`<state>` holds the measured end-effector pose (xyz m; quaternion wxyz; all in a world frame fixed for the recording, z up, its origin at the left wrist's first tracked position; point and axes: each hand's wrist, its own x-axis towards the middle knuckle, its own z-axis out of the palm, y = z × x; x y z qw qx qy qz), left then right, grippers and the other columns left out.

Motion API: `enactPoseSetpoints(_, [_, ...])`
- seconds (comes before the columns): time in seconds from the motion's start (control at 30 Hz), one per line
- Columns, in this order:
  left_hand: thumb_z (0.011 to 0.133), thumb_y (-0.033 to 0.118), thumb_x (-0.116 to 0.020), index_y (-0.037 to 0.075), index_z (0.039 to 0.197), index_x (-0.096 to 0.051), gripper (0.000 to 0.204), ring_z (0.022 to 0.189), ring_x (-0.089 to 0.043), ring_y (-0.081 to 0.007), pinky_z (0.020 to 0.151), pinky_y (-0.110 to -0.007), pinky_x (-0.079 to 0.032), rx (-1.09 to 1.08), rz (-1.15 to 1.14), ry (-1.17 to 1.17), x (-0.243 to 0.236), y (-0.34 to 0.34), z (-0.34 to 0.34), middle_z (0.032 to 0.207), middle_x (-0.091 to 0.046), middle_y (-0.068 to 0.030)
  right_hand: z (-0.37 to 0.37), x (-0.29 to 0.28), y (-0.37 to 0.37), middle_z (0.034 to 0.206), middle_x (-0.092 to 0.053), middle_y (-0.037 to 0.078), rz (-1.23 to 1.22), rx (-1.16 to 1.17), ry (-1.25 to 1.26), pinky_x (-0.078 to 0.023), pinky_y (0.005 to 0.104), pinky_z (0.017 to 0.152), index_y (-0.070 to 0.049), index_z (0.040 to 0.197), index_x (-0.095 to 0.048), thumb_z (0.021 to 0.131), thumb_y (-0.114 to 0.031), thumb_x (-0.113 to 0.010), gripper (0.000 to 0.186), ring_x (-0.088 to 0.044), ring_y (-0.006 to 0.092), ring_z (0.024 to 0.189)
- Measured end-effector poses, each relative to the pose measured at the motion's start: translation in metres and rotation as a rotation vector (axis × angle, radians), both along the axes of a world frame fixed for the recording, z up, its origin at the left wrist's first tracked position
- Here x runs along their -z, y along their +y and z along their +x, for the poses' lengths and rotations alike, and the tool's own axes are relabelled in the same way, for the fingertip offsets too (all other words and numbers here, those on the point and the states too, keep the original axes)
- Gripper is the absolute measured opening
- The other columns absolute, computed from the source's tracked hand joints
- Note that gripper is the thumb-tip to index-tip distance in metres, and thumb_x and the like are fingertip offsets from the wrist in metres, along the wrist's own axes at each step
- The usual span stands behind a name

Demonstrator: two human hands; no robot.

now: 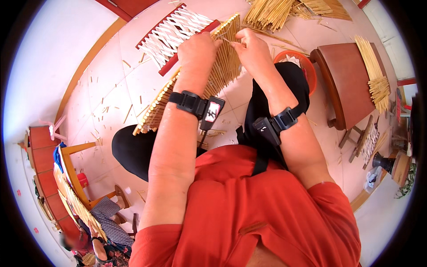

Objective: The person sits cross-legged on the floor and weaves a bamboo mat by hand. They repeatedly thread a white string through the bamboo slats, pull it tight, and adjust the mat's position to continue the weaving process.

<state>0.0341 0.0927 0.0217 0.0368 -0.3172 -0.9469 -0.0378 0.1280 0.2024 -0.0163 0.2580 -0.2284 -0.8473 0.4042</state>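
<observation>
A stiff mat of straw-coloured reed stalks [224, 66], bound side by side, slants across my knees, its pale cut ends lined along the upper left edge. My left hand [198, 50] is closed at the mat's far part, thumb toward a thin cord; its other fingers are mostly hidden. Just right of it, my right hand [250, 46] pinches the thin cord [227, 41], which runs over the stalks toward my left thumb. Black straps with small boxes are on both wrists.
Beyond the mat stands a red-framed stool [167, 71] with white lacing. Loose stalks [269, 15] are piled at the far right. An orange tub [312, 80] and brown wooden stool [344, 75] bearing a stalk bundle [373, 73] stand right. Another person [111, 218] sits lower left.
</observation>
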Motion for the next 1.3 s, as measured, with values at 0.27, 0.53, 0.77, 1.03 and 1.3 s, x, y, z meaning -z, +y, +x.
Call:
enactPoseSetpoints(0.27, [0.085, 0.049, -0.059, 0.008, 0.093, -0.066, 0.042, 0.080, -0.068, -0.0300, 0.071, -0.042, -0.053, 0.081, -0.060, 0.057, -0.012, -0.025, -0.027, 0.080, -0.069, -0.0135, -0.015, -0.002, -0.018, 0.063, -0.057, 0.007, -0.281, -0.194, 0.040, -0.043, 0.0301, 0.055, -0.001, 0.079, -0.062, 0.083, -0.018, -0.066, 0.018, -0.051, 0.0143, 0.056])
enactPoseSetpoints(0.53, [0.086, 0.050, -0.057, 0.012, 0.094, -0.064, 0.040, 0.079, -0.067, -0.0317, 0.070, -0.044, -0.052, 0.057, -0.118, 0.059, 0.011, -0.043, -0.034, 0.079, -0.069, -0.0149, -0.022, 0.008, -0.035, 0.068, -0.062, 0.020, -0.181, -0.304, -0.093, -0.047, 0.0430, 0.063, -0.003, 0.077, -0.063, 0.085, -0.022, -0.061, 0.021, -0.060, 0.0371, 0.066])
enactPoseSetpoints(0.77, [0.085, 0.051, -0.058, 0.012, 0.094, -0.067, 0.041, 0.081, -0.068, -0.0292, 0.071, -0.042, -0.052, 0.149, -0.119, 0.077, 0.010, -0.041, -0.045, 0.081, -0.069, -0.0126, -0.020, 0.010, -0.033, 0.057, -0.049, 0.012, -0.155, -0.300, -0.003, -0.040, 0.0357, 0.055, 0.000, 0.074, -0.052, 0.087, -0.020, -0.061, 0.025, -0.044, 0.0220, 0.053])
enactPoseSetpoints(1.03, [0.085, 0.053, -0.058, 0.012, 0.094, -0.067, 0.043, 0.082, -0.068, -0.0288, 0.070, -0.042, -0.053, 0.100, -0.116, 0.061, 0.008, -0.040, -0.064, 0.083, -0.070, -0.0116, -0.001, 0.007, -0.024, 0.082, -0.065, 0.013, 0.047, -0.100, 0.059, -0.050, 0.0404, 0.069, -0.008, 0.099, -0.061, 0.086, -0.012, -0.059, 0.014, -0.063, 0.0338, 0.078])
enactPoseSetpoints(1.3, [0.084, 0.050, -0.060, 0.011, 0.094, -0.067, 0.041, 0.081, -0.068, -0.0281, 0.070, -0.041, -0.053, 0.109, -0.086, 0.052, 0.014, -0.035, -0.047, 0.081, -0.069, -0.0108, -0.029, 0.009, -0.025, 0.101, -0.068, 0.006, -0.174, -0.222, 0.323, -0.051, 0.0324, 0.072, -0.011, 0.109, -0.055, 0.080, 0.011, -0.046, 0.037, -0.062, 0.0210, 0.080])
